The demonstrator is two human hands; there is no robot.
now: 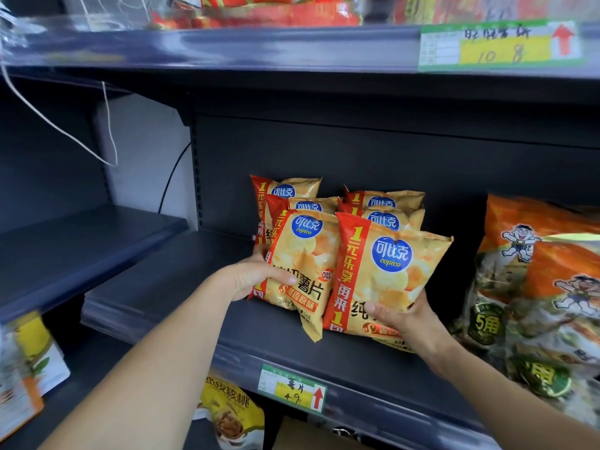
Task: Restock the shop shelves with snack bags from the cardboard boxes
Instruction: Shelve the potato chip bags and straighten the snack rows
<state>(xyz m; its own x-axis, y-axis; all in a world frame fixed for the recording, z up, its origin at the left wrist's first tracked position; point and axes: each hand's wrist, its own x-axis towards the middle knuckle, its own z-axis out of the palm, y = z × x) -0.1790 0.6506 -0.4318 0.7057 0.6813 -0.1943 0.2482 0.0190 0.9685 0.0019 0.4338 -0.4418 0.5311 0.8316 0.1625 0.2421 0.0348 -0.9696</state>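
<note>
Several yellow-and-red crisp bags stand in two rows on the dark middle shelf [168, 287]. My left hand [259, 277] grips the lower left side of the front left bag [303, 267], thumb across its face. My right hand [402, 316] holds the bottom of the front right bag [386, 274], fingers curled up its right edge. Both front bags stand upright on the shelf, side by side and touching. Behind them more of the same bags [383, 203] stand against the back panel. No cardboard box is clearly in view.
Large orange cartoon snack bags [535, 287] fill the shelf to the right. The shelf edge carries a green price label [292, 388]. A lower shelf holds a yellow walnut bag [230, 414]. Red packs [259, 11] sit on the top shelf. White cords [65, 131] hang at left.
</note>
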